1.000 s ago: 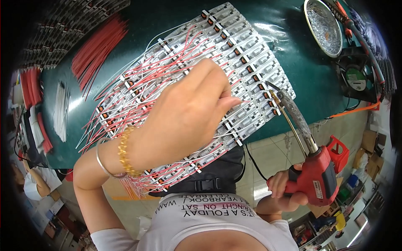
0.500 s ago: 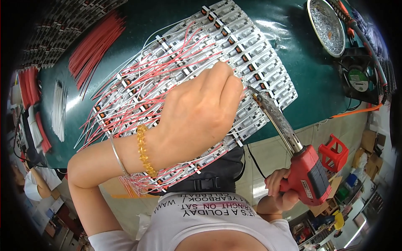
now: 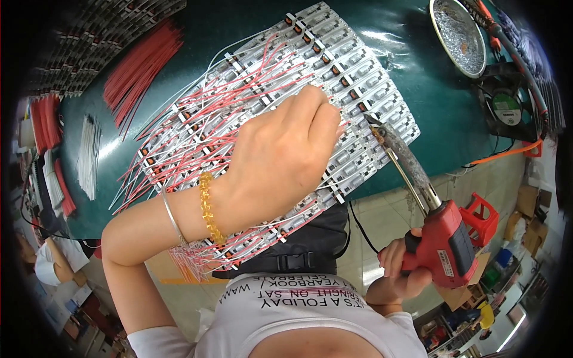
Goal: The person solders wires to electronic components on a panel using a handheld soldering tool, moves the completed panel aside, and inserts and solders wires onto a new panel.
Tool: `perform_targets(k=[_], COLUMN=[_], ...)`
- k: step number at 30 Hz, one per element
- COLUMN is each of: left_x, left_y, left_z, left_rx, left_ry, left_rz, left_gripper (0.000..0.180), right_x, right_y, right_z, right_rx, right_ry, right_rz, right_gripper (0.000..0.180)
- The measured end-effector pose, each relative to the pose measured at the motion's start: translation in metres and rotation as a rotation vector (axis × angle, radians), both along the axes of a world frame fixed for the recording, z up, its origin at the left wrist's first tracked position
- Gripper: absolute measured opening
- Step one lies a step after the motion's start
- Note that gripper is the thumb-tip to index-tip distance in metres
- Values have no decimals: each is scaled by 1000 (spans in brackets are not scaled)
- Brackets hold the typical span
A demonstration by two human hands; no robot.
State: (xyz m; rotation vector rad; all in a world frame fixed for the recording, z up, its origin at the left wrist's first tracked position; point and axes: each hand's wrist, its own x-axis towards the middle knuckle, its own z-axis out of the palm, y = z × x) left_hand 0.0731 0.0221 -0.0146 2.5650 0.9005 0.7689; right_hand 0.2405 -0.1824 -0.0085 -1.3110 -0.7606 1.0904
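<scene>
My left hand (image 3: pixel 286 152) is closed over an array of small clear-and-grey circuit modules (image 3: pixel 391 107), its fingertips pinched near the middle of the rows. What they pinch is hidden beneath the hand. Thin red and white wires (image 3: pixel 224 98) run loose across the left part of the modules. In my right hand (image 3: pixel 403 268), at the lower right, is a red and black soldering gun (image 3: pixel 444 247). Its long metal barrel points up and left, and the dark tip (image 3: pixel 371 119) is over the modules, just right of my left fingers. Contact between tip and module cannot be made out.
Red wire bundles (image 3: pixel 140 68) and a white wire bundle (image 3: pixel 88 158) lie left on the green tabletop (image 3: pixel 412 65). A round metal dish (image 3: pixel 456 39) stands at the far right, beside a black fan (image 3: pixel 507 107). A red stool (image 3: pixel 479 218) stands beyond the table edge.
The soldering gun and its tip have shifted slightly to the right, widening the gap to my left fingers. My left hand stays closed over the modules. The whole view has shifted a little.
</scene>
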Motion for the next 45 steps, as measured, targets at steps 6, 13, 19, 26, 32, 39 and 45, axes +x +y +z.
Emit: perform_targets(k=[6, 13, 19, 26, 32, 39, 45], left_x=[-18, -10, 0, 12, 15, 15, 13], left_y=[11, -4, -1, -7, -9, -7, -4], left_z=[24, 25, 20, 6, 2, 3, 2], left_rx=[155, -154, 78, -46, -15, -8, 12], left_ry=[-164, -124, 13, 53, 35, 56, 26], left_rz=[-29, -25, -128, -25, -10, -31, -32], left_gripper=[11, 15, 17, 16, 17, 16, 16], right_x=[2, 5, 3, 18, 5, 8, 3], right_y=[-4, -12, -15, -26, -18, -26, -12], right_z=[0, 0, 1, -19, -9, -15, -5], right_rx=[35, 8, 3, 61, -9, 57, 48], right_ry=[76, 146, 144, 56, 108, 115, 38], right_rz=[-74, -63, -89, 46, -40, -79, -36], right_gripper=[85, 89, 81, 83, 77, 78, 78])
